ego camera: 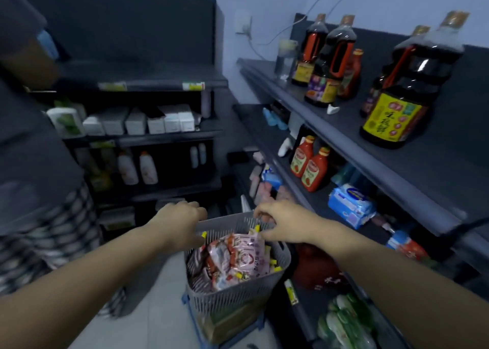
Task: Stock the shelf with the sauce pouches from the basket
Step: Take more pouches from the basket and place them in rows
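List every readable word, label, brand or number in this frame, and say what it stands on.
"味极鲜" (probably; slightly blurred): yellow label on the large dark sauce bottle.
Too blurred to read: labels on the red ketchup bottles, print on the sauce pouches in the basket, the shelf price tags, the blue packs.

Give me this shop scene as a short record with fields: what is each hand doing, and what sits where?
left hand: grips the left rim of the grey slotted plastic basket
right hand: pinches the top pouch
basket contents: red-and-pink sauce pouches with yellow caps, heaped
right side: dark grey shelf with red ketchup bottles; dark sauce bottles one level above
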{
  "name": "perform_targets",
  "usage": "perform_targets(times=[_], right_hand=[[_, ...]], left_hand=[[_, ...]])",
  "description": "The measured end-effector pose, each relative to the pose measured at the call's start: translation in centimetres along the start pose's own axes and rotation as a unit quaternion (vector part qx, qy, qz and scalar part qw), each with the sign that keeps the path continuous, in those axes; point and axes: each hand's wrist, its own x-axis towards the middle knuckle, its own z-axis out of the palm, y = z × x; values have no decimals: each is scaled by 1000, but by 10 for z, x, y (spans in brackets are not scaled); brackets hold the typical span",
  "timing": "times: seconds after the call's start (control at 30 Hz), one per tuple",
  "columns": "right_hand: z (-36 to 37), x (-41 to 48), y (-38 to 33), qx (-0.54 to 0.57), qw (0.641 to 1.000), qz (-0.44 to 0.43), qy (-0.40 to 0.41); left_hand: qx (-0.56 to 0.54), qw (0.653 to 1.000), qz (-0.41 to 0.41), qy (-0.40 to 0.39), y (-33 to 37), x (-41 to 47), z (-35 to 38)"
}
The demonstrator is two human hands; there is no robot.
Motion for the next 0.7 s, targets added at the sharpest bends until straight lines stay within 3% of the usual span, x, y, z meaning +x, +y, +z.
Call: perform_targets(times=[0.23, 0.43, 0.7], right_hand=[[48, 104, 56, 68, 995, 15, -72], [102, 161, 121, 83, 975, 67, -196], [172, 204, 183, 139, 950, 149, -236]], left_hand=[[-41, 988, -83, -120, -41, 66, 57], [-102, 962, -136, -215, -50, 130, 119], [-270, 903, -214, -256, -52, 176, 234]])
